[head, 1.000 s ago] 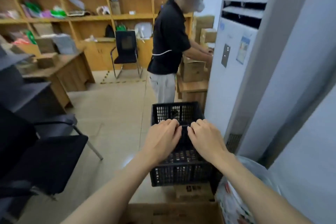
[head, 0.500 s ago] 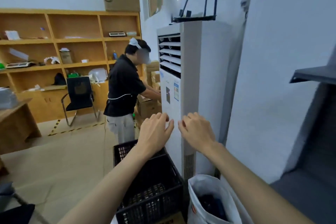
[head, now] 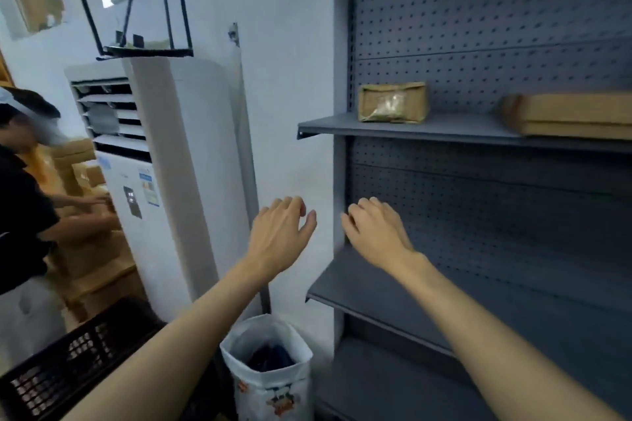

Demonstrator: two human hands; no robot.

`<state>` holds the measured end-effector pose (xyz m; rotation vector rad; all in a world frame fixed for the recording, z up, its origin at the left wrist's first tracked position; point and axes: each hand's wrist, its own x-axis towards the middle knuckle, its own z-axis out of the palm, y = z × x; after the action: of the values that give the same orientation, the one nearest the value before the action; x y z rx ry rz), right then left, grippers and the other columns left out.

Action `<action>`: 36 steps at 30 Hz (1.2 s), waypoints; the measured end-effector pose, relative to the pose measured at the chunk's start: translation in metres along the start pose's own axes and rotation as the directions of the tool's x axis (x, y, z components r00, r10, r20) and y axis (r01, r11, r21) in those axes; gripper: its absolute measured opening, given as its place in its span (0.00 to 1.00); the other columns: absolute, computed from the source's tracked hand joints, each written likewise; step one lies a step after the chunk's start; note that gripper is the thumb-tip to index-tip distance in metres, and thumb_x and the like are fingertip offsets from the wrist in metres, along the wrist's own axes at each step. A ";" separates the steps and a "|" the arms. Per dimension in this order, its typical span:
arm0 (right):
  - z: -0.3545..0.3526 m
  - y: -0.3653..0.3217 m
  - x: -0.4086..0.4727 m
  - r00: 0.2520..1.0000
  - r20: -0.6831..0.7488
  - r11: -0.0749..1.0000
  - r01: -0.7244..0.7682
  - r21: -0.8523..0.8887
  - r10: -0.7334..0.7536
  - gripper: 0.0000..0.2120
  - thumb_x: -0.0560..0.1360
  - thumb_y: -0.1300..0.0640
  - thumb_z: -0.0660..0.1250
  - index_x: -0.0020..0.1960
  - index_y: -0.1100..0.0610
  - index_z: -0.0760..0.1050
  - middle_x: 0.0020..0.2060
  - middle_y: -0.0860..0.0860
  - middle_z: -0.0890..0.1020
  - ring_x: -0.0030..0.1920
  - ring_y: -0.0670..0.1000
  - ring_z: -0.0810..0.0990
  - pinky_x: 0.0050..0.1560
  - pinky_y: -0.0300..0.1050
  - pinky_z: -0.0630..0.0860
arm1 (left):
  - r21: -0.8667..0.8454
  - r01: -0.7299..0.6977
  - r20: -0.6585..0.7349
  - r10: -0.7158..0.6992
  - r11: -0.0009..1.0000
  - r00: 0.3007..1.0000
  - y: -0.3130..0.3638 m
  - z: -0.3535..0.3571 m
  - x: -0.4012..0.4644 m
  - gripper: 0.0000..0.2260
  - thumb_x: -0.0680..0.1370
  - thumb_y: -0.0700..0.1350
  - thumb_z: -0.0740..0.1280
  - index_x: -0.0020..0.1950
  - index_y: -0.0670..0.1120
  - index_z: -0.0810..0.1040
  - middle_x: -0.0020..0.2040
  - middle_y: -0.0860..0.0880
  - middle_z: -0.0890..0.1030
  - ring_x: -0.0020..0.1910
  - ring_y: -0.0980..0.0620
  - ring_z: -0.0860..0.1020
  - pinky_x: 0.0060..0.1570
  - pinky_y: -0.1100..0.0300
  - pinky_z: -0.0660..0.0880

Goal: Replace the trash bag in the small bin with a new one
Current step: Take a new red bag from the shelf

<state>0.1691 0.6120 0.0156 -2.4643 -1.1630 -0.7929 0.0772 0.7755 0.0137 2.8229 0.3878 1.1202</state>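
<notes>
A small bin [head: 273,383] lined with a white printed trash bag stands on the floor against the wall, between a tall air conditioner and a grey shelf unit. Dark rubbish lies inside the bag. My left hand [head: 278,236] and my right hand [head: 374,232] are raised side by side well above the bin, in front of the wall and the shelf upright. Both hands hold nothing, with fingers loosely curled and apart.
A white floor-standing air conditioner [head: 164,181] with a router [head: 143,48] on top stands left of the bin. A black plastic crate [head: 68,366] sits at the lower left. Another person [head: 24,202] handles cardboard boxes at the far left. The grey pegboard shelves [head: 444,128] carry brown packages.
My view has swung right and upward, from the crate and floor to the wall and grey shelves. Both hands stayed raised in front of me, and the bin now shows fully below them.
</notes>
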 end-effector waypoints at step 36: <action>-0.558 0.294 -0.720 0.290 -0.603 -0.121 -0.828 -0.547 0.744 0.22 0.80 0.43 0.56 0.40 0.59 0.75 0.39 0.55 0.80 0.43 0.58 0.78 0.44 0.51 0.71 | -0.759 -0.651 -0.317 0.874 -0.001 0.368 0.917 -0.084 -0.306 0.15 0.81 0.57 0.56 0.47 0.47 0.73 0.46 0.50 0.80 0.49 0.47 0.75 0.49 0.53 0.68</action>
<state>-0.1719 -0.2826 0.0224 -2.9201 1.2663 -1.0715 -0.0079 -0.1913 0.0243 2.0040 -1.5899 0.5913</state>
